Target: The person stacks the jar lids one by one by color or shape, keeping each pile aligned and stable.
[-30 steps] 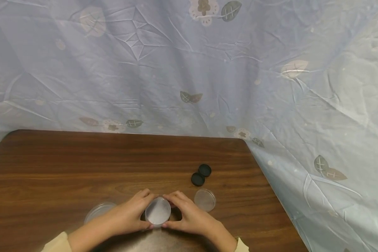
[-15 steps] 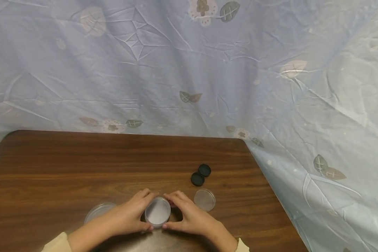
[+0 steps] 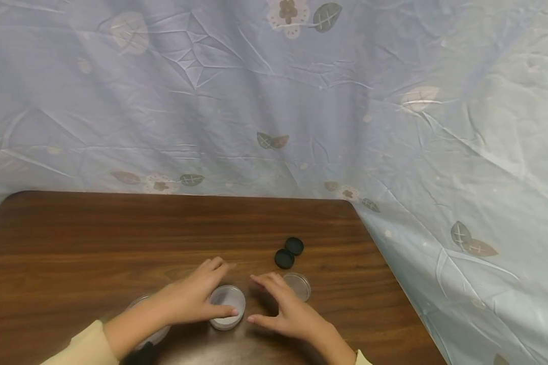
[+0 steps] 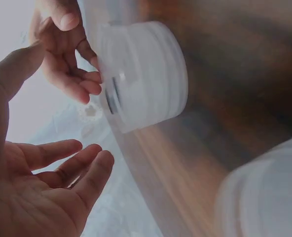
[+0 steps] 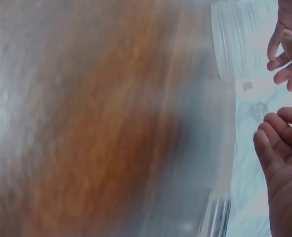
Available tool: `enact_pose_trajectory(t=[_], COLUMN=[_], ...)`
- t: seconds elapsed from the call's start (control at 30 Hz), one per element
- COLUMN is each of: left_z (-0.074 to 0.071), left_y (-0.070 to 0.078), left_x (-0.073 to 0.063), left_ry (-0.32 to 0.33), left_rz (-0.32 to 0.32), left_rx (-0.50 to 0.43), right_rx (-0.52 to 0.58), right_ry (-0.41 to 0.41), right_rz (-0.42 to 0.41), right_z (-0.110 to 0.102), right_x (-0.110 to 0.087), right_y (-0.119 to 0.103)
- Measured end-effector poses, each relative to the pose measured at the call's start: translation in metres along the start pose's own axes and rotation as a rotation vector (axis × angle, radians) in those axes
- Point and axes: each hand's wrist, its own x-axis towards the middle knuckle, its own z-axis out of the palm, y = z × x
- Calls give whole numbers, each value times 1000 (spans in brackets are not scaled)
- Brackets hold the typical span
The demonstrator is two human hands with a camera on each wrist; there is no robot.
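A clear round plastic jar (image 3: 228, 295) stands on the wooden table between my two hands. My left hand (image 3: 194, 300) is beside it, its thumb reaching over the jar's top in the head view. In the left wrist view, the left hand's fingers (image 4: 94, 170) are straight and apart from the jar (image 4: 151, 74). My right hand (image 3: 292, 312) is a little to the right of the jar, thumb and fingers spread, with nothing in them. The right wrist view shows that hand (image 5: 286, 163) with relaxed fingers and the jar (image 5: 237, 42) apart from it.
Another clear round container (image 3: 157, 335) is partly hidden under my left forearm. A clear round dish or lid (image 3: 300, 285) lies behind my right hand. Two small black round caps (image 3: 284, 259) sit touching farther back. A patterned curtain (image 3: 237, 111) hangs behind and right of the table (image 3: 118, 238).
Both hands have let go of the jar and moved apart from around it. My left thumb has shifted over its top; the right hand has drawn off to the right.
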Motion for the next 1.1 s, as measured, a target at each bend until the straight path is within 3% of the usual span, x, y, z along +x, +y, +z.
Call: enact_pose_trajectory(t=[0.27,0.47,0.8,1.1], left_z=[-5,-2,17,37], left_y=[3,11,30,44], left_x=[25,48,89,107], left_ry=[-9,-58,-125,-178], left_rz=[30,47,52,73], left_rx=[-11,-21,-7,-48], right_rx=[-14,-1,-5,-6], right_ry=[100,177,220,240], right_rz=[10,37,122,141], right_z=[-9,-15,-23,-26], right_x=[-8,-15,-31,-45], right_y=[10,22,42,55])
